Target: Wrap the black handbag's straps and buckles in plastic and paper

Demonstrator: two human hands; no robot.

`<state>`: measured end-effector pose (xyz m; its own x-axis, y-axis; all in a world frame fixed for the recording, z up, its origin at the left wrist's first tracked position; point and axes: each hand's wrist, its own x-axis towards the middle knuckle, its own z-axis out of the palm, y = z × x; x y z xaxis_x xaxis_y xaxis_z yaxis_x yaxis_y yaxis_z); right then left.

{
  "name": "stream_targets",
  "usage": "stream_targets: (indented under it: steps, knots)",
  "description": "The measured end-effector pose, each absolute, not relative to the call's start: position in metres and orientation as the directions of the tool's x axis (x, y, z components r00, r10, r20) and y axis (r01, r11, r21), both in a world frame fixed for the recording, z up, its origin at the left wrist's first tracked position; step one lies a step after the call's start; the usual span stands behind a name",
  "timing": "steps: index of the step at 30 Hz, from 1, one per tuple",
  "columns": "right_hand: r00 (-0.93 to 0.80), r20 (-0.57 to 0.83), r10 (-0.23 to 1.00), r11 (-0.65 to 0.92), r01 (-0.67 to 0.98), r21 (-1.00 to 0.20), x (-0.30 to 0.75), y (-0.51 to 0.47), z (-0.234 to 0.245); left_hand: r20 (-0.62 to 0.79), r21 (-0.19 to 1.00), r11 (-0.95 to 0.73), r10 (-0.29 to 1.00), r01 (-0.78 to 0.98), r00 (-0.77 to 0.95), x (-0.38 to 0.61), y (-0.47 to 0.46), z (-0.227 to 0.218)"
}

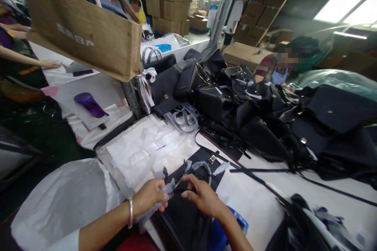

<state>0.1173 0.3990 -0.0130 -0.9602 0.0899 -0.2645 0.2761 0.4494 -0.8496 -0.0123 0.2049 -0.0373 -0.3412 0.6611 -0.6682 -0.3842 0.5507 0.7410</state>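
Note:
A black handbag (pixel 179 213) lies right before me at the table's near side, with a gold clasp (pixel 212 159) on its flap. Clear wrapping covers part of the bag's handle (pixel 205 166). My left hand (pixel 151 196), with a silver bangle at the wrist, is closed on a crumpled strip of translucent plastic wrap (pixel 169 188) at the bag's left edge. Over the bag, my right hand (pixel 202 196) has its thumb and forefinger apart and curved toward that strip, with nothing visible between them. Whether its fingertips touch the bag is unclear.
Black bags (pixel 215 102) are heaped across the table's far side. White wrapping sheets (pixel 150 141) lie at left, near a big translucent plastic bag (pixel 67 200). A brown tote (pixel 82 27) hangs upper left. A blue object (pixel 240 219) sits under my right forearm. Co-workers are beyond.

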Motion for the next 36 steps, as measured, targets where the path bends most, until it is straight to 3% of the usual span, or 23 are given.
stream_targets:
  steps: [4,11,19,25,28,36]
  knots:
    - [-0.965,-0.256,0.049,0.473,0.248,-0.845,0.106,0.404,-0.020,-0.644,0.761,0.529,0.685,-0.376,-0.340,-0.012,0.209,-0.032]
    - [-0.921,-0.342,-0.188,0.449,0.229,-0.864,0.084,0.417,-0.045,-0.657,0.750,0.626,0.665,-0.216,-0.355,-0.017,0.215,-0.021]
    - [-0.948,-0.301,-0.107,0.602,0.179,-0.778,0.084,0.425,-0.044,-0.618,0.756,0.644,0.641,-0.118,-0.455,-0.016,0.228,-0.011]
    - [-0.933,-0.318,-0.168,0.672,0.128,-0.729,0.075,0.415,-0.040,-0.503,0.671,0.677,0.716,0.304,-0.485,-0.011,0.233,-0.014]
    - [-0.924,-0.326,-0.199,0.633,0.133,-0.763,0.077,0.422,-0.042,-0.459,0.614,0.648,0.758,0.452,-0.463,-0.015,0.236,-0.018]
    - [-0.947,-0.300,-0.120,0.603,0.170,-0.780,0.083,0.459,-0.054,-0.474,0.575,0.699,0.708,0.425,-0.524,-0.026,0.245,-0.027]
